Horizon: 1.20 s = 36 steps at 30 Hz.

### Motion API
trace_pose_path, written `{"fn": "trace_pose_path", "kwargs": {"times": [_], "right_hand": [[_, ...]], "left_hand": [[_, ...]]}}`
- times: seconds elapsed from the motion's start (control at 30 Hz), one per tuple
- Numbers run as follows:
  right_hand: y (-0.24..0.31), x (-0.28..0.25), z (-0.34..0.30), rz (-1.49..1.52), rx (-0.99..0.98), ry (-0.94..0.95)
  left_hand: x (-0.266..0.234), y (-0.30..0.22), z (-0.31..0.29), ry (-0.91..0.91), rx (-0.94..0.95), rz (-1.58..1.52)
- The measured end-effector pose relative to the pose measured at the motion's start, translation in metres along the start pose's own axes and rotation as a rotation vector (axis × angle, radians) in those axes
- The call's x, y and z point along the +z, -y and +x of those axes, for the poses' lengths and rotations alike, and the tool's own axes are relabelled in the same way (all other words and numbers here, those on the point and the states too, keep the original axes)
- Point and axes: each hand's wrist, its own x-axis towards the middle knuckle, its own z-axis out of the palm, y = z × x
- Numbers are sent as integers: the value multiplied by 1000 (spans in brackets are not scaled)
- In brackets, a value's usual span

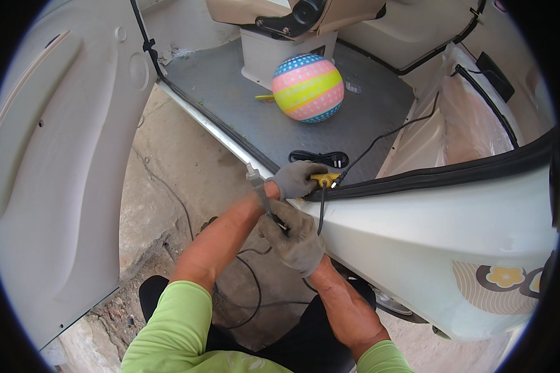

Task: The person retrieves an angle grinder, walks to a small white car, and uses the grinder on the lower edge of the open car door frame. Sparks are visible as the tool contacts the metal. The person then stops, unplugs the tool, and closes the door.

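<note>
While the left hand (297,179) has its fingers round the near end of the yellow socket (325,178) by the vehicle's sill (269,163), the right hand (295,239), lower down, grips a dark cord (267,205). Its grey plug (255,178) lies left of the socket, beyond the left wrist, long axis slanting up and leftward.

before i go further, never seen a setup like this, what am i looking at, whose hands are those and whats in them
No robot here: it's a person in grey gloves. The single picture comes from a wide camera on their head, looking down, so edges bend.

The left hand holds a yellow block with cords at it. The right hand, nearer the body, holds a grey-tipped dark cord.

Beyond is the grey floor of what looks like a vehicle. On it lie a striped, dotted ball and a bundled black cord.
</note>
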Motion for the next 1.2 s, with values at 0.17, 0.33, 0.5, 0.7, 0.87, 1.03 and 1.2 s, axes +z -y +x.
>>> {"fn": "trace_pose_path", "kwargs": {"times": [0.17, 0.33, 0.5, 0.7, 0.87, 1.03, 1.2], "right_hand": [[0, 1, -2, 133, 66, -22], [0, -4, -2, 169, 117, 32], [6, -6, -3, 162, 97, 31], [9, -15, -1, 282, 220, -189], [1, -13, 6, 483, 361, -285], [-1, -16, 0, 526, 424, -127], [1, -12, -1, 448, 458, 33]], "left_hand": [[8, 21, -8, -105, -5, -270], [-10, 34, -24, -193, -123, -518], [-31, 33, -48, -438, -223, -998], [-55, 34, -72, -618, -41, -1332], [-69, 39, -87, -594, 135, -1501], [-61, 44, -100, -597, 189, -1576], [-33, 43, -113, -554, 204, -1836]]}}
